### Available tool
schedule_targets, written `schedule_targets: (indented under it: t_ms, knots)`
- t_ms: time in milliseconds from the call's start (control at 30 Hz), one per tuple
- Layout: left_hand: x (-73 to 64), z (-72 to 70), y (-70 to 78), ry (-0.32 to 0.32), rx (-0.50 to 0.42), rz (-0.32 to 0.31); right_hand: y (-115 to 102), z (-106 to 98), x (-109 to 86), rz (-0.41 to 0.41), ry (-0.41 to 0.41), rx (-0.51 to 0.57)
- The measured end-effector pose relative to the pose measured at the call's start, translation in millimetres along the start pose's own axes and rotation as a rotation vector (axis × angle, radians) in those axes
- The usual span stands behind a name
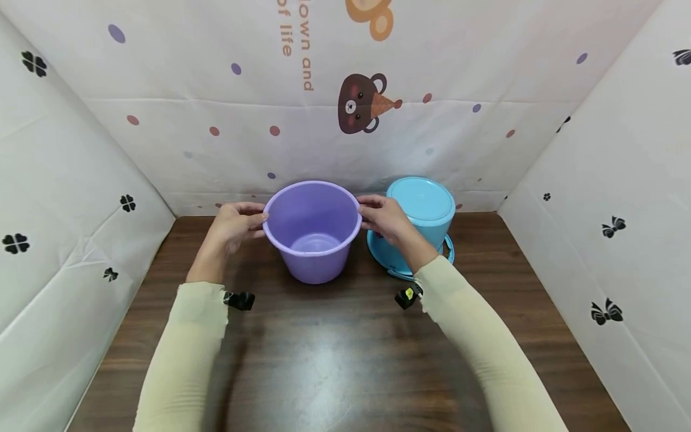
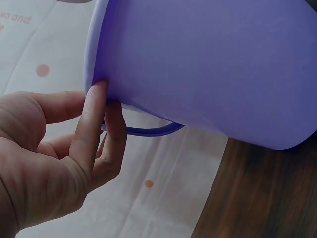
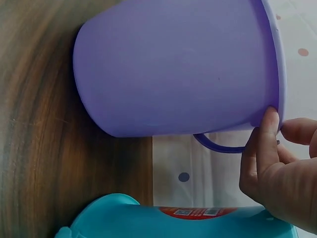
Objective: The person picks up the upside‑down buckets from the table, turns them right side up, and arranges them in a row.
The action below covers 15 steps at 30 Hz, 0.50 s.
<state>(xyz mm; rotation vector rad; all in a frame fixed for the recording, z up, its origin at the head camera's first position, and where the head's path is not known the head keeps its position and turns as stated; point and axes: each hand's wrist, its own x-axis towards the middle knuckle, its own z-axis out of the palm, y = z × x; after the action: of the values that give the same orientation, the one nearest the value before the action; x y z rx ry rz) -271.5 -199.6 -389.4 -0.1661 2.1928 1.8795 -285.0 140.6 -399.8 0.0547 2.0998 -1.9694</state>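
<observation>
A purple plastic bucket stands upright near the back of the table, its open mouth tipped slightly into the head view. My left hand pinches its rim on the left side, thumb at the edge and fingers beneath. On the opposite side my right hand grips the rim the same way. Both wrist views show the bucket's smooth outer wall and part of a darker purple handle hanging behind it.
Right of the purple bucket, a light blue bucket stands upside down, its rim and handle on the wooden table. A red label shows on its side. Patterned white sheets enclose the table at the back and both sides.
</observation>
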Motion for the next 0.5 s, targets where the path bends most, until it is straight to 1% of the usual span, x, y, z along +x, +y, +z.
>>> schedule_targets:
  t_ms: [100,300,500]
  knots:
    - [3.0,0.0,-0.2,0.003,0.002,-0.004,-1,1,3.1,0.001,0.010,-0.016]
    - [7.4,1.1,0.6,0.019,-0.033,-0.002,-4,1,10.5,0.001,0.035,-0.022]
    - [11.8,1.8,0.5,0.041,-0.066,-0.008,-3,2,16.7,-0.008,0.070,-0.062]
